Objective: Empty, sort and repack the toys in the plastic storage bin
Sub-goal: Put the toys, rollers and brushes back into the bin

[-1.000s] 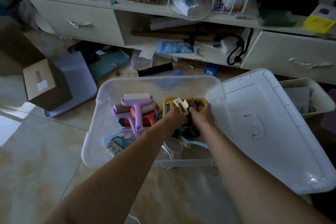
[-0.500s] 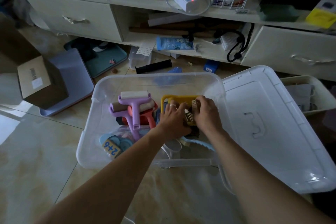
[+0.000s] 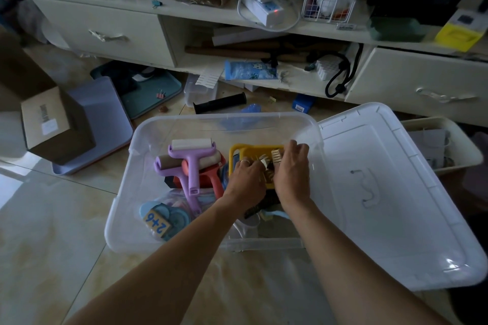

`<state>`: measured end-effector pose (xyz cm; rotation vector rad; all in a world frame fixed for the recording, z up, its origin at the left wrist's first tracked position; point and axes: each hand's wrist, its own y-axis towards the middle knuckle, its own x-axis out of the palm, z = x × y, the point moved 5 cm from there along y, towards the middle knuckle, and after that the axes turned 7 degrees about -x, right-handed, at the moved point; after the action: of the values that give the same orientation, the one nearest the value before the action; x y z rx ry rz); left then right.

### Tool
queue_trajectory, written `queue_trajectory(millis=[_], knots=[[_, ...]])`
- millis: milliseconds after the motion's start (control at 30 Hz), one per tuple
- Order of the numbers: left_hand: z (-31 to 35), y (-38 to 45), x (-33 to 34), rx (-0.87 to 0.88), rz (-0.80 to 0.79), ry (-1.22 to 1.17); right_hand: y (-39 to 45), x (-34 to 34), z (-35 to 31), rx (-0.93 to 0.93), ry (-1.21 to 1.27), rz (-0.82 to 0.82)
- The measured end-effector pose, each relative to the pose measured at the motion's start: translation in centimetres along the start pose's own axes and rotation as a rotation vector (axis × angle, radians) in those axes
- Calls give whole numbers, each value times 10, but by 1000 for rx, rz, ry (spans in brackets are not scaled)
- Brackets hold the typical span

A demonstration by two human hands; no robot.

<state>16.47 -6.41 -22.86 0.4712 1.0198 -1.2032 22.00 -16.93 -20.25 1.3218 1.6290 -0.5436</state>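
Note:
A clear plastic storage bin (image 3: pixel 137 155) sits open on the tiled floor. Inside lie purple rollers (image 3: pixel 191 163), a red roller (image 3: pixel 214 179), a wooden card reading "2+6" (image 3: pixel 156 222) on blue discs, and a small yellow basket (image 3: pixel 239 152) at the right. Both hands are inside the bin over that basket. My left hand (image 3: pixel 247 182), a ring on one finger, pinches small pale pieces at the basket's middle. My right hand (image 3: pixel 291 169) curls over a small wooden brush-like toy (image 3: pixel 277 157). What lies under the palms is hidden.
The bin's lid (image 3: pixel 383 192) lies upside-down, touching the bin's right side. A cream basket (image 3: pixel 462 145) stands beyond it. A cardboard box (image 3: pixel 50 124) on a lavender tray (image 3: pixel 105 119) is at the left. A cluttered low cabinet (image 3: pixel 111 31) runs along the back, with a black tube (image 3: pixel 219 103) on the floor.
Both hands have shifted slightly right over the yellow basket. The white clip-like piece seen above the left hand a second ago is now down between the hands.

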Motion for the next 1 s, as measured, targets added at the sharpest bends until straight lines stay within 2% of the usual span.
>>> queue_trajectory(millis=[233, 400, 567, 700, 833, 1000], knots=[[-1, 0, 7, 0, -165, 155, -2, 2, 7, -35, -64, -88], [0, -2, 6, 43, -180, 235, 2, 2, 6, -39, 92, -156], [2, -8, 5, 42, -189, 378, -3, 4, 9, 41, 21, -204], [0, -10, 3, 44, -191, 347, -6, 8, 7, -17, 95, -204], [1, -13, 4, 55, -192, 355, -11, 14, 12, -14, 73, -322], [13, -16, 1, 75, -220, 381, -19, -10, 5, -165, 15, -225]])
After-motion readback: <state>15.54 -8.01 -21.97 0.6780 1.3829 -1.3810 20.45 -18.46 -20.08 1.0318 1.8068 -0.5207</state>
